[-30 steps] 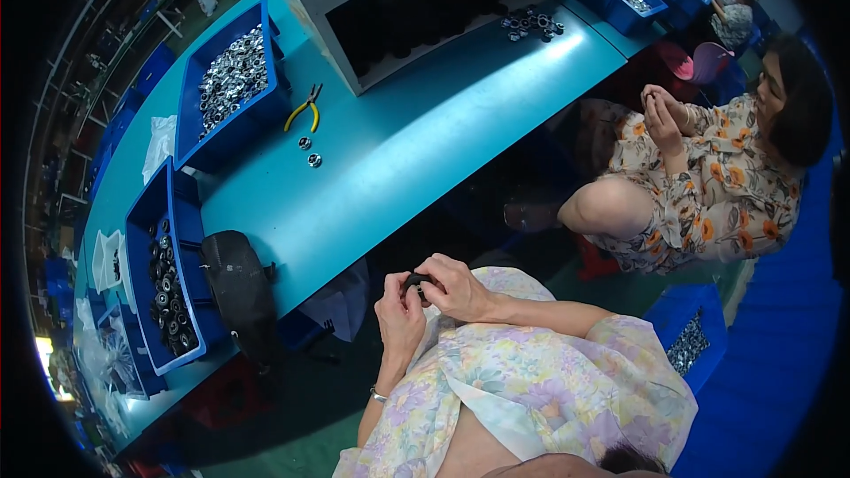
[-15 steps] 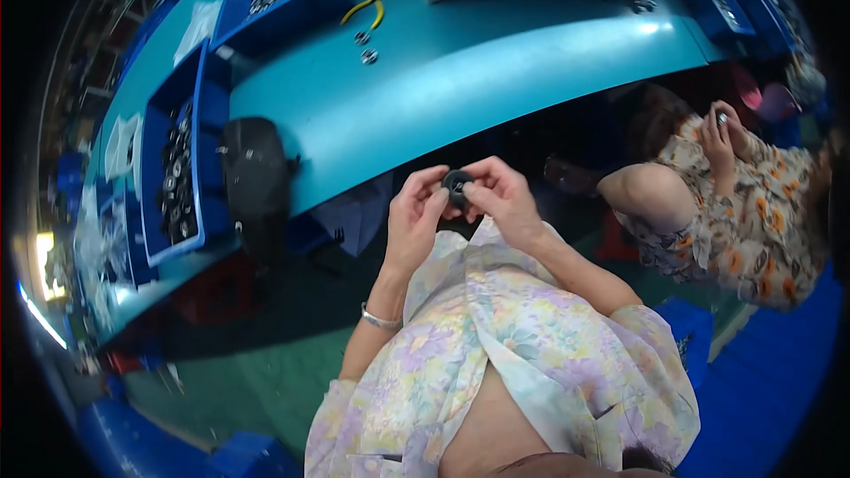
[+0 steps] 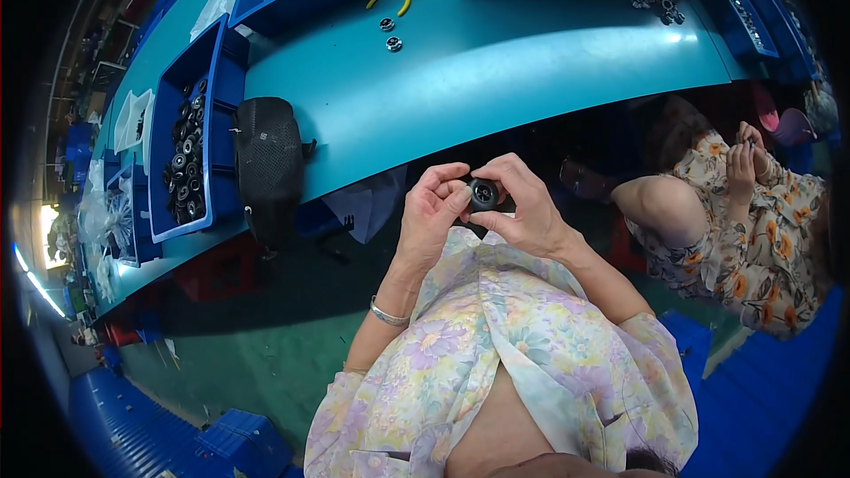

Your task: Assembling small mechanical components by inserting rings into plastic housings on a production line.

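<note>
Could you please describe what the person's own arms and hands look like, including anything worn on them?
Both forearms are bare. The left hand has a thin silver bangle at its wrist; the right hand wears nothing visible. Short, loose sleeves of a pastel floral garment, lilac and yellow, cover the upper arms.

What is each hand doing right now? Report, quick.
Left hand: closed, pinching the small black round part.
Right hand: closed on the same part.

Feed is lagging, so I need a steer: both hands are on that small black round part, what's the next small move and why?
Probably a small press or twist between the fingertips. The left hand and right hand both pinch the small black round part in the air, off the teal table, facing the camera. Whether it is seated cannot be told.
</note>
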A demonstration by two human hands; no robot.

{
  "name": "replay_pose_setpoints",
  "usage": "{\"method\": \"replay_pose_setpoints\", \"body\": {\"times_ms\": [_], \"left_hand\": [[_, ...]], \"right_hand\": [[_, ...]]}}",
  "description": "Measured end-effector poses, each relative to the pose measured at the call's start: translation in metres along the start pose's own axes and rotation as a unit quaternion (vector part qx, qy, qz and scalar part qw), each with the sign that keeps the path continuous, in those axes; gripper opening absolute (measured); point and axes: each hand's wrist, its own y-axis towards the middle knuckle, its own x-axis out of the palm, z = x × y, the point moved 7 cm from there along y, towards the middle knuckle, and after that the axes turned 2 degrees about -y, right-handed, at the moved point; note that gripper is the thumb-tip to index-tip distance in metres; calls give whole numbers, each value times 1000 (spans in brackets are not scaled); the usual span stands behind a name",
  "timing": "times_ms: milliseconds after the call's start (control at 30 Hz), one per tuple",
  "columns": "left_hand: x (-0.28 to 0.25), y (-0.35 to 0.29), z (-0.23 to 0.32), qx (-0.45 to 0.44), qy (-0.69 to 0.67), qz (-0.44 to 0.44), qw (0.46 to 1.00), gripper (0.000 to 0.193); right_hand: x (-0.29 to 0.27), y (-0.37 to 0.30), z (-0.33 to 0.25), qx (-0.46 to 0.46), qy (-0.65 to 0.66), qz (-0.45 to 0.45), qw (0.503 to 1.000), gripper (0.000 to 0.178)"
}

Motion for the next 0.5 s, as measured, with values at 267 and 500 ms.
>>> {"method": "replay_pose_setpoints", "body": {"times_ms": [267, 500], "left_hand": [[3, 4, 0, 24, 28, 6, 999, 31], [0, 5, 7, 34, 86, -11, 996, 26]], "right_hand": [[-2, 3, 6, 47, -31, 57, 997, 47], [12, -6, 38, 164, 341, 16, 926, 22]]}}
